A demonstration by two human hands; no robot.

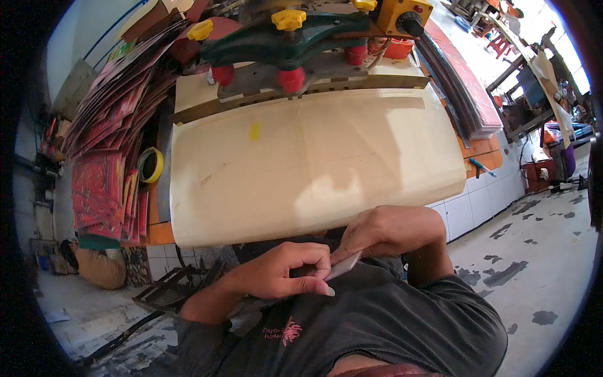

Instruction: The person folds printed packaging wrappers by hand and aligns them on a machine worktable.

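Observation:
My left hand is close to my chest, its fingers curled and the thumb stretched along below them. Against it from the other side is my right hand, bent at the wrist with closed fingers. Between the two is a small flat, pale grey piece, pinched by both hands; its kind is unclear. Just beyond my hands lies a large cream sheet, its near edge curving down over the table front. Over the sheet's far side stands a dark green machine with yellow knobs and red feet.
Stacks of red printed sheets lean at the left, beside a yellow tape roll. Plastic-covered sheets are piled at the right. A blue pen lies on the orange table edge. A yellow control box adjoins the machine.

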